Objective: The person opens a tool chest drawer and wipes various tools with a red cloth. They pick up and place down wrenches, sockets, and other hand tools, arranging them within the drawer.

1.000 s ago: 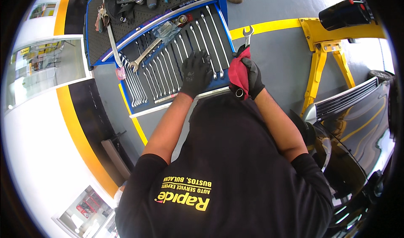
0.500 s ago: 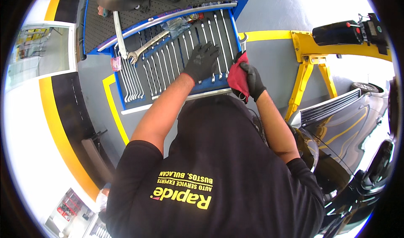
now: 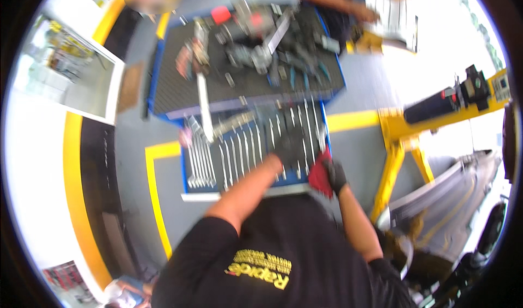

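A pulled-out drawer (image 3: 193, 197) of a blue tool cabinet holds rows of silver combination wrenches (image 3: 204, 169). My left hand (image 3: 290, 146), in a black glove, rests over the longer wrenches on the drawer's right side; it is blurred, but its fingers look stretched out with nothing gripped. At the drawer's right edge my right hand (image 3: 336, 176), also gloved, is closed around a red cloth (image 3: 320, 178). A wrench (image 3: 321, 140) sticks up from the cloth. A large wrench (image 3: 235, 124) lies across the smaller ones near the drawer's back.
On the cabinet's black top (image 3: 169, 92) lie pliers (image 3: 305, 78), power tools (image 3: 253, 27) and a long metal bar (image 3: 204, 106) jutting over the drawer. Another person's arm (image 3: 340, 4) reaches in beyond. A yellow stand (image 3: 389, 171) and a car (image 3: 447, 204) are at right.
The view has tilted up, bringing more of the cabinet top and other people's arms into sight. My hands stay at about the same spots over the drawer; the red cloth is still held.
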Demonstrator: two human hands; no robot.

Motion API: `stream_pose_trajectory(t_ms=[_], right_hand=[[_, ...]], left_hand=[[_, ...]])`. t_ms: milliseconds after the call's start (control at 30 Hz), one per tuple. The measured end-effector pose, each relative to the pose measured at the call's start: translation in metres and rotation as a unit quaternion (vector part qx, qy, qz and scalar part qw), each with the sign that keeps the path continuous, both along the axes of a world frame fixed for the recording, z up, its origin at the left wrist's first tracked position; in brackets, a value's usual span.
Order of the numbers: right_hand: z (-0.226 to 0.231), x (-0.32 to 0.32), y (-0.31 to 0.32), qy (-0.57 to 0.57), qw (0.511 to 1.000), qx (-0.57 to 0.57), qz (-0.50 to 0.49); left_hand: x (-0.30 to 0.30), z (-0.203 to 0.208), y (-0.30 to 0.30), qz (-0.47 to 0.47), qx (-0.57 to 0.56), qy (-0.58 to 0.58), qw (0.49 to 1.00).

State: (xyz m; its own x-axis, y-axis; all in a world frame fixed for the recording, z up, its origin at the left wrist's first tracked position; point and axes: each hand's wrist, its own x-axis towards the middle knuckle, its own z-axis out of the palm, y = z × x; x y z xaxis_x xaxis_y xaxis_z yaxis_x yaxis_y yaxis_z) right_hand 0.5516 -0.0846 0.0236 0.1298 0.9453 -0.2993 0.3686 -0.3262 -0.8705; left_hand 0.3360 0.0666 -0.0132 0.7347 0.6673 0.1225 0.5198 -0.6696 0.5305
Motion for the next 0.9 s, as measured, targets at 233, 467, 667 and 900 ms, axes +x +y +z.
stream_pose_trajectory(t_ms=[233, 467, 667, 900], right_hand=[[0.009, 0.000, 0.004, 0.062, 0.994, -0.025, -0.085], [-0.006, 0.007, 0.003, 0.043, 0.997, -0.030, -0.065], [0.014, -0.003, 0.003, 0.020, 0.999, -0.026, -0.039], [-0.001, -0.002, -0.001, -0.004, 0.999, 0.053, -0.007]], left_hand=[[-0.036, 0.044, -0.061, -0.068, 0.093, 0.112, 0.987], [-0.038, 0.009, -0.084, -0.056, 0.134, 0.053, 0.988], [-0.040, 0.001, -0.086, -0.046, 0.133, 0.070, 0.988], [-0.066, 0.026, -0.085, 0.021, 0.037, -0.020, 0.999]])
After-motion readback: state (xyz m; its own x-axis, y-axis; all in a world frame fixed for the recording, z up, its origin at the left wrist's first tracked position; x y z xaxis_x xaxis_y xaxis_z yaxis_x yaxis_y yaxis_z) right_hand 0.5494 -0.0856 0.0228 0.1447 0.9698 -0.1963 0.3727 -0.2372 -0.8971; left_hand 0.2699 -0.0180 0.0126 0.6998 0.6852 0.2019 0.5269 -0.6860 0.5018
